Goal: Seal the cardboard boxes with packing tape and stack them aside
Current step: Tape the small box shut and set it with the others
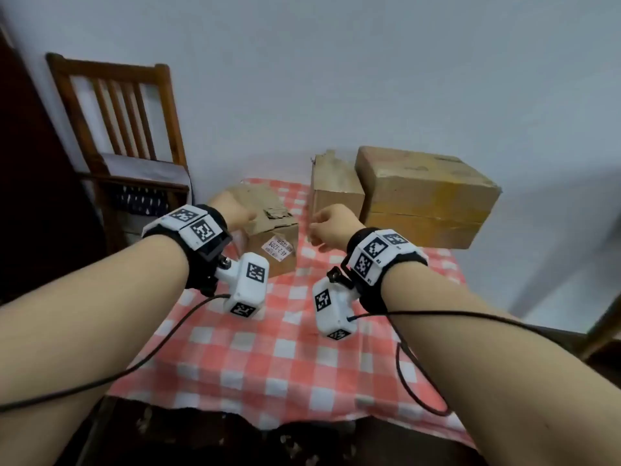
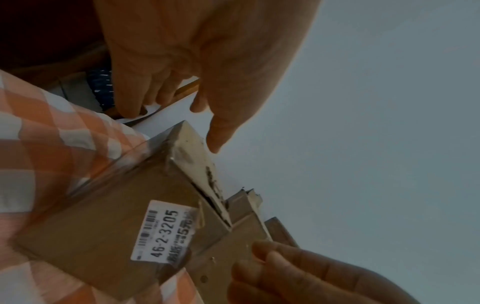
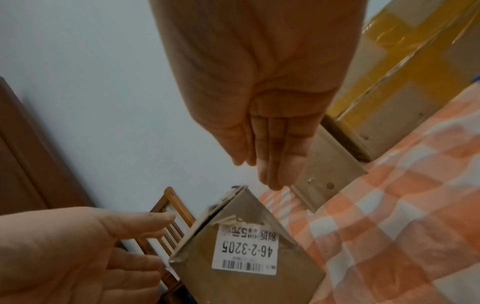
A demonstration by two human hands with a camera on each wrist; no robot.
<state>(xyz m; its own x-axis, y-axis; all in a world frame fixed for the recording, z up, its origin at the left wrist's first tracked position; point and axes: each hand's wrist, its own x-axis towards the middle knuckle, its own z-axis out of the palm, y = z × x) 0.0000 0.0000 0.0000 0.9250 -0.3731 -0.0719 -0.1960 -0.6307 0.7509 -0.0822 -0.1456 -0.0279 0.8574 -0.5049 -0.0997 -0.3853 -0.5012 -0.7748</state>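
Small scuffed cardboard box (image 1: pixel 265 230) (white barcode label (image 1: pixel 279 248)) near the checked-cloth surface's (image 1: pixel 268 358) far left corner, left hand (image 1: pixel 232 210) spread wide beside it, right hand (image 1: pixel 331 223) loosely curled, apparently empty.

Matt cardboard box (image 1: pixel 268 227), glossy-taped cardboard box (image 1: pixel 426 196), checked cloth (image 1: pixel 289 358), wooden chair (image 1: pixel 117 112)

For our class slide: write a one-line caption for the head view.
Both open hands, left and right, reach toward a labelled cardboard box on a checked tablecloth.
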